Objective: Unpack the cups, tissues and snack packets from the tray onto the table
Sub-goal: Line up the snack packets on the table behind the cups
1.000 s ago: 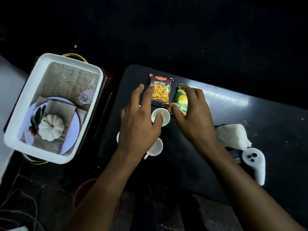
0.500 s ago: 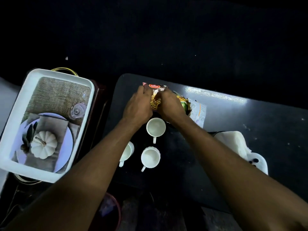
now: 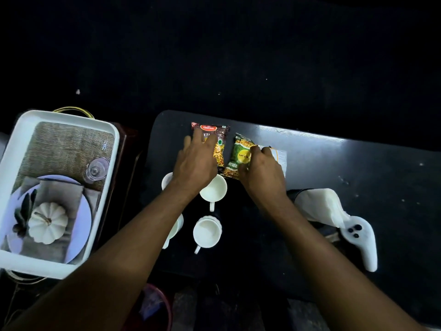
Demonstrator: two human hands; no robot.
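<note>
White cups and shiny packets lying on a dark table

White cups are sitting nearest the viewer on the black table (image 3: 358, 163): one round cup (image 3: 206, 232) with its handle pointing down-left, a second cup (image 3: 213, 190) just behind it, and two more to the left, each half covered by the left forearm. A dark red bucket (image 3: 155, 306) is showing below the table's near edge.

To the right, a soft white heap of tissues (image 3: 319, 206) is lying near a smooth white controller (image 3: 362, 242); whether they are touching, I cannot tell. The right forearm is crossing in front of the tissues' left end.

Farther back, the left hand (image 3: 194, 163) is resting flat with fingers spread loosely over a glossy brown and red packet (image 3: 220, 139), hiding its left half; it is not clearly gripping it. The right hand (image 3: 262, 170) is pinching the right edge of a green and yellow packet (image 3: 239, 156), which is lying tilted beside the first. A pale packet (image 3: 279, 156) is peeking out behind the right hand's knuckles.

Off to the left, well apart from the table, a white rectangular tray (image 3: 105, 187) with rounded corners is standing. Inside, coarse woven cloth (image 3: 64, 149) is lining the bottom, with a clear glass (image 3: 96, 170) lying on it, and a ribbed white pumpkin (image 3: 47, 223) is sitting on a grey napkin over a pale plate (image 3: 83, 211).
</note>
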